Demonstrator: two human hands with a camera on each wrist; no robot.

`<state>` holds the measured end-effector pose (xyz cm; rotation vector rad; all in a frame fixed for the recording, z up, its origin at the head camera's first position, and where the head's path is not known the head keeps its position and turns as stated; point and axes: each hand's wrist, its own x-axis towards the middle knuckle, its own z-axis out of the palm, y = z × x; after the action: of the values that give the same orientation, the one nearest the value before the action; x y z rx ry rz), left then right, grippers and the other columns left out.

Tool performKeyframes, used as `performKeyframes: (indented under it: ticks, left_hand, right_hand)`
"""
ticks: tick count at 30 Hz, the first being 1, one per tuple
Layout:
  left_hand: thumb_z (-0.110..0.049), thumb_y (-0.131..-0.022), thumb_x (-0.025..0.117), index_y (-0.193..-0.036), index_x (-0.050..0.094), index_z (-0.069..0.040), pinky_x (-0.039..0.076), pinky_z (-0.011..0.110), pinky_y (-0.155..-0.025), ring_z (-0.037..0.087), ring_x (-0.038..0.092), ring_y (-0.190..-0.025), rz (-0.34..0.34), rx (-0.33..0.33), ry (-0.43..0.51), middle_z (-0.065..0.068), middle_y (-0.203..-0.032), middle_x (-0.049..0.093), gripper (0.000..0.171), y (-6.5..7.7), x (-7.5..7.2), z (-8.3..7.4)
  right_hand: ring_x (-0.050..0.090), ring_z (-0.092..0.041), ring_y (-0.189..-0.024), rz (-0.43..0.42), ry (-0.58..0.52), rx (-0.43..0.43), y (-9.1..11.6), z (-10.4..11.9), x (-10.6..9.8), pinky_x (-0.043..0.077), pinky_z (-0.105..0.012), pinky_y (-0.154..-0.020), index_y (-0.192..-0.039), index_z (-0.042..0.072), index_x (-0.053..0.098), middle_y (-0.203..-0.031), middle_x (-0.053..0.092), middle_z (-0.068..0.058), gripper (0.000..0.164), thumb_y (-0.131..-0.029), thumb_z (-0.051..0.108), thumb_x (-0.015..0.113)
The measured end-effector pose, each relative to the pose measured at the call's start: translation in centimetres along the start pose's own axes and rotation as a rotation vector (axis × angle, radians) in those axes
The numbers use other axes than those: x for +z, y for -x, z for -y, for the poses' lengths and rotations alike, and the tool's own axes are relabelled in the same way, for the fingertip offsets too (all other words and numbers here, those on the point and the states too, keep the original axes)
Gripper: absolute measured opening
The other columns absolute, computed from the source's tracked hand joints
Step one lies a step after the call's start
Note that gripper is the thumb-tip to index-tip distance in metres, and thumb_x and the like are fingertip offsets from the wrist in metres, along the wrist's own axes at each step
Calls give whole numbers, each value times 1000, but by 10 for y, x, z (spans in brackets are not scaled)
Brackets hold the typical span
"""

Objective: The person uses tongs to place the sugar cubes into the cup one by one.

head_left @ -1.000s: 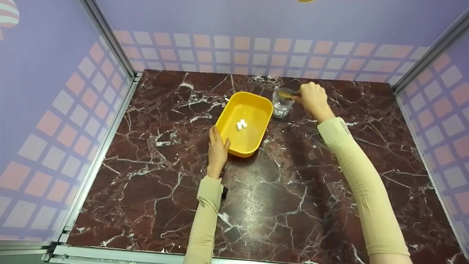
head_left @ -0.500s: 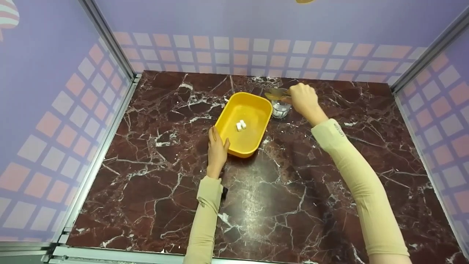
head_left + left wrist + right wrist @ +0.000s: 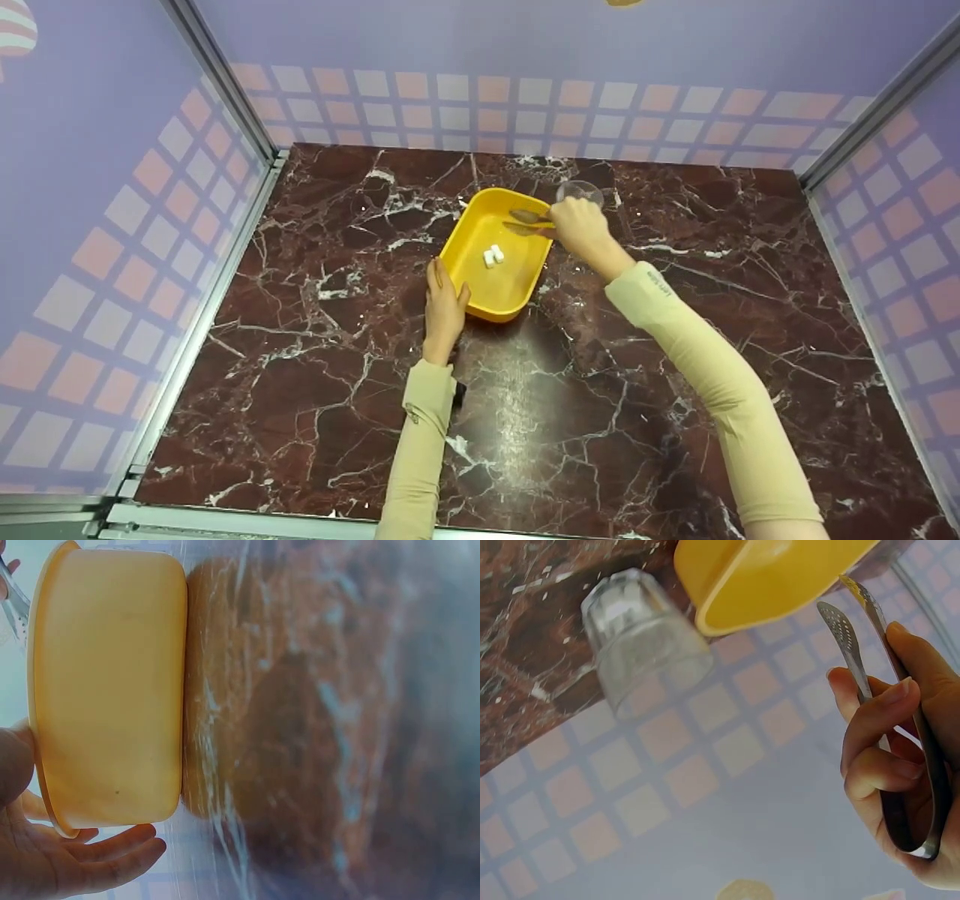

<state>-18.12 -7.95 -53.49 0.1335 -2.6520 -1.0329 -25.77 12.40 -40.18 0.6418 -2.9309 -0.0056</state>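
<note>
A pair of metal tongs is gripped in my right hand, with the perforated tips spread apart and nothing visible between them. In the head view the tips overlap the far right part of a yellow plastic tub. Two small white cubes lie on the tub's floor. My left hand holds the tub's near left corner; in the left wrist view the thumb is at the rim and the fingers lie along the outside. Behind my right hand a clear glass stands partly hidden, with white pieces at its bottom.
The dark red marbled tabletop carries scattered white specks. Purple checked panels enclose the back and both sides, joined by metal rails at the corners.
My right hand has carried the tongs leftward and nearer, from the glass to over the tub. The tongs' tips have come out of the glass. The left hand and the tub have stayed put.
</note>
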Motion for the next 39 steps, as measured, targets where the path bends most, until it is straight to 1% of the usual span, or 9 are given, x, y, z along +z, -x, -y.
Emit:
performKeyframes:
  ticks: [4, 10, 15, 18, 21, 25, 28, 35, 39]
  left_hand:
    - [-15, -87, 54, -137, 25, 8, 43, 50, -85, 45, 49, -104, -5, -2, -3, 25, -140, 28, 62, 0, -1, 0]
    - [-16, -87, 54, -137, 26, 7, 43, 49, -85, 44, 50, -104, -7, -13, -13, 24, -140, 28, 62, -1, -1, 0]
    - [-16, -87, 55, -136, 27, 8, 44, 49, -83, 44, 51, -101, -24, 0, -14, 24, -139, 29, 61, -1, -1, 1]
    - [-16, -86, 55, -135, 27, 8, 44, 49, -84, 44, 51, -102, -32, 11, -13, 25, -138, 30, 62, 0, -1, 1]
    - [-17, -87, 54, -136, 26, 8, 44, 48, -85, 44, 51, -103, -23, 10, -14, 25, -139, 29, 62, 0, -1, 0]
    - [-19, -88, 53, -137, 25, 8, 43, 48, -86, 44, 50, -104, -11, 4, -16, 24, -140, 27, 62, 0, -1, 0]
    - [-19, -88, 53, -137, 25, 8, 43, 48, -86, 44, 50, -104, -15, 6, -10, 25, -140, 27, 62, 0, -1, 1]
    - [-16, -87, 54, -134, 27, 10, 43, 49, -86, 45, 50, -103, -36, 50, -2, 28, -136, 31, 60, 0, 0, 2]
    - [-16, -87, 54, -135, 27, 10, 43, 48, -86, 45, 50, -103, -35, 45, -3, 28, -136, 31, 60, 0, 0, 2]
  right_hand:
    - [61, -37, -64, 6, -14, -16, 3, 8, 9, 49, -47, -54, -77, -1, 66, -75, 64, -21, 37, -75, 37, 68]
    - [61, -37, -66, 12, -14, -31, 6, 16, 24, 49, -47, -55, -75, -1, 66, -75, 65, -21, 36, -74, 36, 69]
    - [61, -36, -66, 36, -17, -39, 8, 22, 37, 50, -46, -56, -75, 0, 65, -77, 65, -19, 33, -73, 33, 70]
    - [61, -37, -66, 32, 1, -45, 9, 24, 43, 50, -46, -57, -74, -1, 65, -77, 65, -19, 33, -72, 32, 70]
    - [61, -37, -65, 33, 27, -40, 9, 26, 49, 50, -46, -57, -75, -1, 64, -76, 66, -18, 34, -71, 33, 71]
    - [61, -36, -64, 31, 36, -29, 9, 27, 54, 50, -45, -56, -74, -1, 65, -75, 66, -17, 34, -70, 32, 72]
    - [61, -36, -65, 37, 31, -24, 8, 29, 56, 50, -44, -56, -73, -1, 65, -75, 66, -17, 32, -70, 30, 72]
    - [63, -34, -65, 62, 73, -9, 5, 32, 60, 51, -43, -55, -72, 1, 66, -75, 66, -15, 26, -69, 26, 72]
    - [63, -34, -66, 81, 62, 2, 3, 34, 62, 51, -43, -56, -71, 1, 66, -75, 66, -15, 24, -70, 24, 72]
